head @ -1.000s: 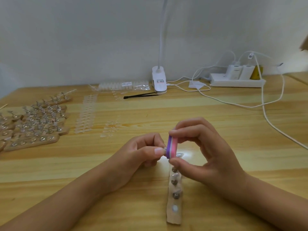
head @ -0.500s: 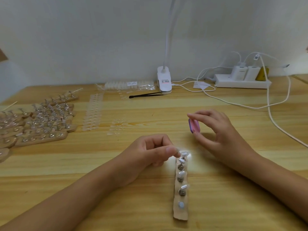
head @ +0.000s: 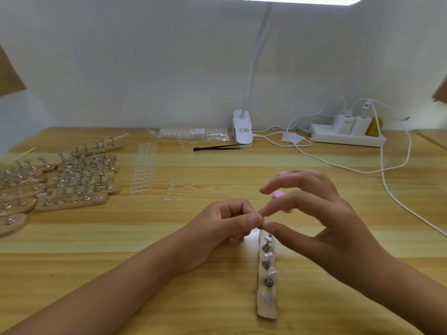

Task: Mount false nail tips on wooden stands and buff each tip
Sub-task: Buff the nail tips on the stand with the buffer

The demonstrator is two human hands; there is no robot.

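Head view of the counter (head: 242,315). The left hand (head: 227,223) is closed, its fingers curled and its thumb pressed to the forefinger, pinching the far-end nail tip (head: 263,222), of which only a pale sliver shows. The right hand (head: 324,223) arches over the same spot, forefinger and thumb drawn close to the left thumb and the other fingers spread; whether it grips the tip cannot be told. A pink buffer block (head: 278,195), blurred, shows just beyond the right forefinger; whether it rests on the counter cannot be told. The wooden stand (head: 266,310) lies flat, running from beneath both sets of fingertips toward the viewer, between the forearms, and carries mounted nail tips (head: 269,256) on metal pegs. Well to the left of the left hand lie rows of filled stands (head: 72,187), and nearer it strips of clear tips (head: 144,170). Beyond both hands stand a clip lamp (head: 242,128), black tweezers (head: 217,147) and a power strip (head: 348,140).
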